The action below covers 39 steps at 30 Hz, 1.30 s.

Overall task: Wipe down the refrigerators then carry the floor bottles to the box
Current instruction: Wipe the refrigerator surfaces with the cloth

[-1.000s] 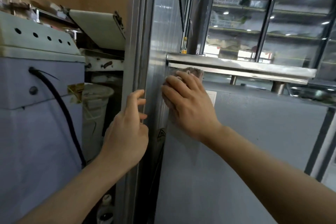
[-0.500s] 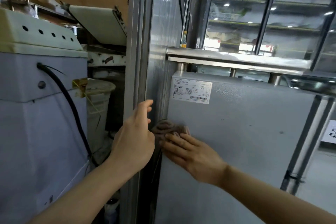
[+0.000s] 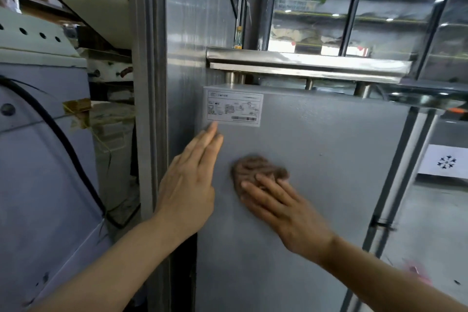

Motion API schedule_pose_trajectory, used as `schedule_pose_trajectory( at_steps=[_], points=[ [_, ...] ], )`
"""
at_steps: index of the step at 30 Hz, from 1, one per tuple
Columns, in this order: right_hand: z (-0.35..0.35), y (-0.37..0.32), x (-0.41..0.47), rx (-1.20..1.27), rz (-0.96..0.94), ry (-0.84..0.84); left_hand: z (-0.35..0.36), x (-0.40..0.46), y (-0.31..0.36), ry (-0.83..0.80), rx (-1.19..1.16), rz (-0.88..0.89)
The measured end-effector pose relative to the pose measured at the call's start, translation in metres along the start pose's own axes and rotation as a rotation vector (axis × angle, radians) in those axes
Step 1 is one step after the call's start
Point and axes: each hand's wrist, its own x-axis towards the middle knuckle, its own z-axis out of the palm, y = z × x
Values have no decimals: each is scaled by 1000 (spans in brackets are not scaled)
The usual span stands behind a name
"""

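Note:
A grey refrigerator side panel (image 3: pixel 316 160) fills the middle of the view, with a white rating label (image 3: pixel 234 108) near its top left corner. My right hand (image 3: pixel 281 208) presses a brown cloth (image 3: pixel 258 168) flat against the panel, fingers spread over the cloth's lower part. My left hand (image 3: pixel 192 175) lies flat and open on the panel's left edge, fingertips just under the label. No floor bottles or box show in this view.
A steel ledge (image 3: pixel 304 61) juts out above the panel, with a glass-door cooler (image 3: pixel 354 8) behind it. A steel upright (image 3: pixel 149 84) stands left of the panel. A white machine (image 3: pixel 38 160) with a black cable (image 3: pixel 65 139) stands at the left.
My right hand slid the cloth from under the steel ledge down the left edge, then right onto the middle of the panel. My left hand moved from the steel upright onto the panel.

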Motion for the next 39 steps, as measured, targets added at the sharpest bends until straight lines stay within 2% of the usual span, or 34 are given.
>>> schedule_pose_trajectory(
  at_steps=[3, 5, 8, 11, 13, 16, 18, 21, 25, 29, 31, 34, 36, 39],
  points=[
    [-10, 16, -16, -54, -67, -60, -4, 0, 8, 1, 55, -51],
    [-24, 44, -6, -58, 66, 19, -7, 5, 22, 26, 70, -80],
    [-42, 89, 8, -30, 344, 143, -5, 17, 44, 54, 94, 5],
    [-33, 83, -3, 49, 427, 246, 7, 25, 63, -30, 129, 61],
    [-15, 56, -28, 83, 409, 234, 16, 26, 67, -97, 176, 72],
    [7, 25, -82, 11, 276, 54, 28, 21, 65, -134, 240, 36],
    [7, 22, -106, -71, 168, -53, 31, 20, 68, -132, 266, 17],
    [-8, 48, -102, -142, 127, -52, 34, 21, 81, -64, 283, 62],
    [-32, 107, -75, -188, 395, 123, 52, 29, 107, -17, 306, 215],
    [-15, 99, -79, -81, 587, 267, 72, 30, 113, -6, 317, 166],
    [6, 65, -102, -32, 635, 253, 76, 30, 108, -6, 342, 171],
    [19, 36, -141, -46, 600, 119, 77, 30, 108, -2, 361, 178],
    [13, 42, -145, -75, 597, 97, 76, 29, 111, -2, 358, 162],
    [-13, 75, -115, -91, 716, 171, 78, 27, 118, 19, 346, 153]
  ],
)
